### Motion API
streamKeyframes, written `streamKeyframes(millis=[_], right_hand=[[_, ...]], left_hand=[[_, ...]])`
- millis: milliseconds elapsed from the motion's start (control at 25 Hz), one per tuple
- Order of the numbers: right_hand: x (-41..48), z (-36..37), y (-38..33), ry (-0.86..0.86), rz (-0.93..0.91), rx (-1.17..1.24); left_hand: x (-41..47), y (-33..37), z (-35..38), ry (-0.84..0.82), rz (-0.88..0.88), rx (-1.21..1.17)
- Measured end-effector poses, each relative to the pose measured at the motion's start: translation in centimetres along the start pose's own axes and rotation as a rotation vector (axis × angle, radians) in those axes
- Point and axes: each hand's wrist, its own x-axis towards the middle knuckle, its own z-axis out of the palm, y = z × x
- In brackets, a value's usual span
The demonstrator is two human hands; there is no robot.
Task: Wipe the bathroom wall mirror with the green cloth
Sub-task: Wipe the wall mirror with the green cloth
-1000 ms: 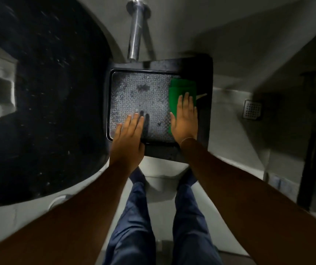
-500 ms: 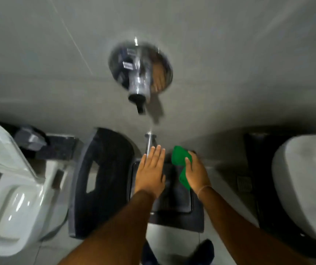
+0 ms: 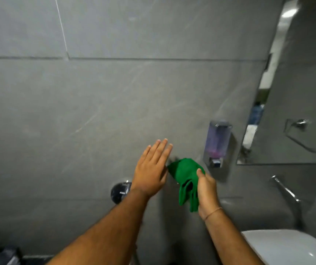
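Though beside mirror (image 3: 295,111), soap dispenser (image 3: 217,143).

A bathroom: grey wall tiles (image 3: 115,104), a soap dispenser (image 3: 218,143), a mirror (image 3: 296,92) and a white basin (image 3: 287,247) with tap (image 3: 287,194).

**No legible text in bathroom view**

No words, labels, brands, numbers or signs can be read anywhere. The wall-mounted soap dispenser (image 3: 217,143), at about three o'clock from centre, shows no readable marking; its front is blurred.
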Motion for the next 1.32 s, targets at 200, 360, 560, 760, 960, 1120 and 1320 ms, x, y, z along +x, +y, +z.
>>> streamKeyframes(millis=[200,360,560,760,960,1120,1320], right_hand=[[-3.1,-4.8,-10.3,-0.012,-0.010,0.588],[-2.6,-8.8,-13.6,0.308,-0.452,0.562],[4.9,-10.8,-15.2,0.391,-0.493,0.478],[16.0,-9.1,-13.0,0.381,-0.691,0.184],[24.5,-10.4,-8.5,0.513,-1.074,-0.448],[26.9,-14.3,-0.7,0.531,-1.109,-0.570],[26.6,-16.4,2.2,0.522,-1.058,-0.666]], left_hand=[[10.7,4.6,-4.4,0.203,0.070,-0.028],[20.4,9.3,-5.4,0.250,0.066,-0.011],[31.0,12.8,-4.3,0.244,0.029,0.134],[34.1,12.9,-0.8,0.417,0.050,0.239],[34.7,12.8,1.5,0.566,0.050,0.295],[34.7,12.5,2.2,0.603,0.044,0.298],[34.5,12.9,2.4,0.592,0.060,0.280]])
